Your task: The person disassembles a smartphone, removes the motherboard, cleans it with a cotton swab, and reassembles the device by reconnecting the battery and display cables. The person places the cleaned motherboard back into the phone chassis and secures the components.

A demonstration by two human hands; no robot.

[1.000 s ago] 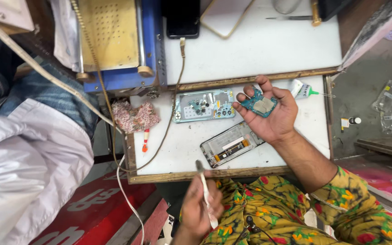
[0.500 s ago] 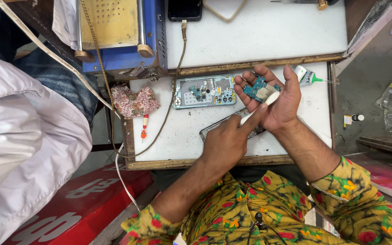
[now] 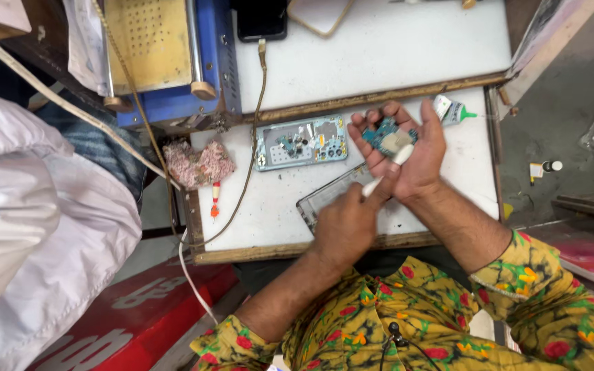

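Over the white work board [image 3: 434,172], toward its 2 o'clock corner, the right hand [image 3: 407,154] lies palm up with fingers loosely spread, cradling a small teal circuit board [image 3: 388,137]. At 7 o'clock from it, the left hand [image 3: 345,223] is closed around a slim white tool [image 3: 386,172], whose tip rests on the circuit board in the open palm. The two hands meet there, touching at the tool.

Beneath them on the work board lies a clear phone frame [image 3: 324,199], partly hidden by the left hand. At 9 o'clock from the right hand sits an opened phone body [image 3: 302,142] showing its inner parts. Further at 9 o'clock lies a pink crumpled cloth [image 3: 199,165], with a small orange screwdriver [image 3: 214,199] just below it. At 1 o'clock from the right hand rests a small glue tube [image 3: 452,110] with a green nozzle.
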